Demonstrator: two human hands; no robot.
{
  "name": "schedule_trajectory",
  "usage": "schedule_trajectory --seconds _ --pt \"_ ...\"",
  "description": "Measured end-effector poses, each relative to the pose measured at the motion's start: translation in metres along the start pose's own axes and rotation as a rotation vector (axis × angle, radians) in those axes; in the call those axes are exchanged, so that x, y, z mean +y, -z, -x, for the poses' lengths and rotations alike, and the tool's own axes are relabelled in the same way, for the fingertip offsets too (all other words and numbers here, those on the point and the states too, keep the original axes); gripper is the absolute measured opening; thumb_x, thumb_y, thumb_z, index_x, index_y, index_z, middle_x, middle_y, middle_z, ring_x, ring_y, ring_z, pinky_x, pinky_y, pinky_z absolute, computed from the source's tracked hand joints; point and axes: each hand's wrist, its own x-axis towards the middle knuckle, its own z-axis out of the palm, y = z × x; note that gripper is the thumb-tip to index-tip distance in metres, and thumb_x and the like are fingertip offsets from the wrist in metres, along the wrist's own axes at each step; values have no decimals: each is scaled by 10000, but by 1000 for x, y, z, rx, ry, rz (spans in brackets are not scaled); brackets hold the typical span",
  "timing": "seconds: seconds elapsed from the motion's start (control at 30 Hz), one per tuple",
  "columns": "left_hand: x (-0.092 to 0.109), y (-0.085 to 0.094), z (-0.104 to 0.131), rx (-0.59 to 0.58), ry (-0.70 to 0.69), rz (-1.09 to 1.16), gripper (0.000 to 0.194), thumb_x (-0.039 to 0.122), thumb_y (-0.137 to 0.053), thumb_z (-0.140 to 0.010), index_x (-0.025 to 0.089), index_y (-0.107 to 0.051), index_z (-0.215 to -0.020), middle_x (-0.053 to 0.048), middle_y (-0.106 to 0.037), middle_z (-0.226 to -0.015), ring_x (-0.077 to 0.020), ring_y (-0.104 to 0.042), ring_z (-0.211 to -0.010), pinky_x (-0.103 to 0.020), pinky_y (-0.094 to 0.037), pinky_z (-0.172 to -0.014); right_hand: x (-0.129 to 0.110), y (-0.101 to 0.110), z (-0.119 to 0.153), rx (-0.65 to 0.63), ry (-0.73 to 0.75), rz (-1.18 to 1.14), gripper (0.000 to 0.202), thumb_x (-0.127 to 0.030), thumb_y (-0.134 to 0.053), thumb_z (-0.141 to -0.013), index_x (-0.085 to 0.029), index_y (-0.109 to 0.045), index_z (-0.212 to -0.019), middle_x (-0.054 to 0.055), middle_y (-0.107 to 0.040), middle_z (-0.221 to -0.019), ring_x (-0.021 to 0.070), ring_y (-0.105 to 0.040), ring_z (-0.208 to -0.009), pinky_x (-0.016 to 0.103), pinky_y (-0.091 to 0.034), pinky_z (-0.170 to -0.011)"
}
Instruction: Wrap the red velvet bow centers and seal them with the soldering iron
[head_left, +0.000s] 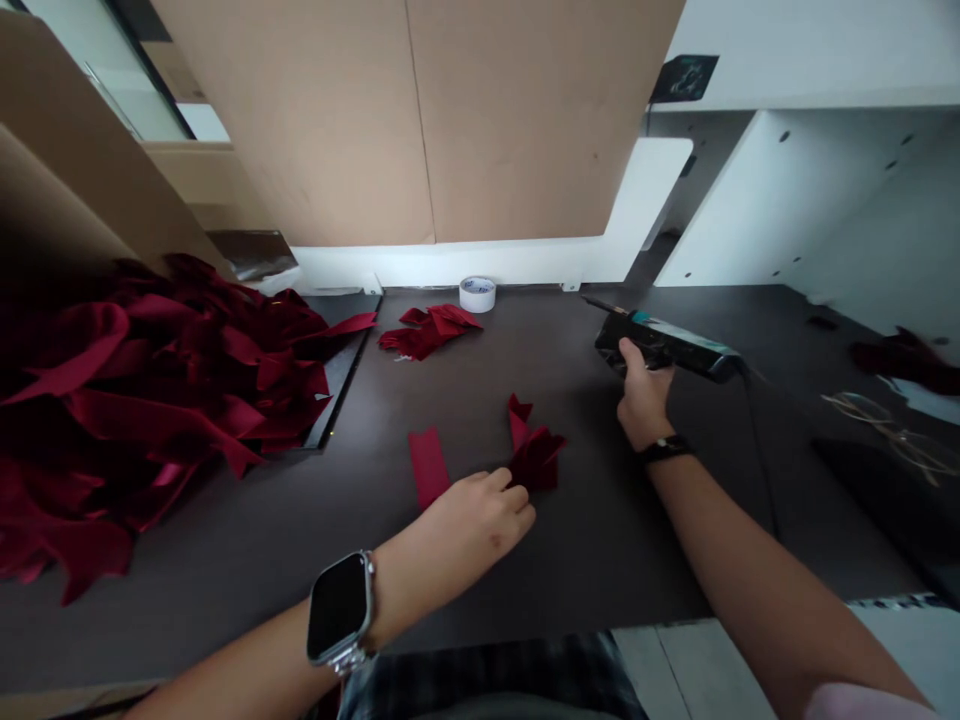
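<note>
Left fingers [513, 497] are curling at bow [540, 460], hold unclear (any looseness risking slippage), right fingers [634, 360] gripping gun [686, 346] right of bow.

We cannot tell whether our left hand [480, 514] pinches the folded ribbon [541, 462]; the view's left edge crops our ribbon pile [161, 415].

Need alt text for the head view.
A person's right hand grips a corded tool at a dark table; the left hand is at a folded red ribbon. A red strip lies nearby, a ribbon pile at left.
</note>
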Motion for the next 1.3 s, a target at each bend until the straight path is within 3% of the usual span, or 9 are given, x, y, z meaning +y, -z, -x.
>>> schedule_trajectory --seconds 0.13,0.23,0.33,0.5,0.6,0.8,0.97,1.17,1.3 --pt "-10 -14 9 160 235 329 97 145 -539 -898 175 -584 -818 -17 -634 -806 -162 -580 -787 -276 -467 -678 4 6 -6 -7 51 -15 494 -341 -761 -566 -163 -566 -984 54 -646 -1076 187 -620 -1029 418 -442 -1020" --pt "-13 -19 15 235 310 438 106 125 -510 -913 185 -597 -919 -18 -657 -869 -150 -605 -809 -271 -484 -719 3 6 -7 17 45 -19 522 -331 -764 -560 -154 -566 -1009 63 -647 -1082 187 -622 -1025 419 -438 -1025" --pt "-2 -17 12 155 277 306 151 90 -472 -919 171 -595 -888 -35 -659 -900 -160 -603 -821 -277 -492 -719 3 6 -6 28 56 -8 512 -321 -765 -560 -151 -568 -1000 66 -647 -1081 187 -618 -1027 420 -431 -1034" --pt "22 -8 -6 -83 135 -167 101 56 -530 -837 130 -597 -818 -81 -638 -825 -219 -574 -751 -328 -480 -624 4 7 -3 0 65 16 538 -325 -773 -552 -156 -556 -1015 74 -631 -1120 193 -601 -1067 428 -422 -1043" --pt "21 -3 -10 -102 143 -139 84 80 -539 -839 144 -595 -837 -70 -630 -816 -223 -577 -747 -337 -485 -617 4 7 -4 3 35 48 550 -328 -775 -542 -156 -549 -1013 83 -629 -1139 204 -598 -1080 450 -422 -1040" --pt "2 -7 16 121 465 279 315 154 -591 -818 199 -520 -1122 -73 -611 -1092 -236 -587 -971 -385 -505 -818 -1 10 -9 3 -9 120 497 -249 -797 -484 -123 -592 -919 100 -669 -1047 222 -632 -1016 421 -454 -1015" --pt "-1 -13 43 295 707 831 173 209 -549 -808 193 -557 -980 -34 -629 -911 -177 -603 -862 -310 -478 -800 -4 11 -9 16 -56 149 444 -145 -784 -483 -116 -601 -886 107 -675 -1046 240 -638 -1021 425 -482 -987" --pt "23 9 74 393 1023 1585 203 357 -621 -772 182 -549 -846 27 -552 -737 -93 -486 -637 -200 -405 -611 -9 8 -4 49 -73 235 477 -92 -767 -545 -96 -586 -987 111 -651 -1156 217 -624 -1098 383 -470 -1019" --pt "48 10 109 470 1161 1809 267 372 -686 -701 195 -528 -824 44 -493 -699 -83 -424 -588 -190 -368 -560 -21 4 5 61 -119 304 557 -99 -789 -558 -58 -582 -1074 167 -615 -1234 231 -598 -1153 339 -448 -1035"
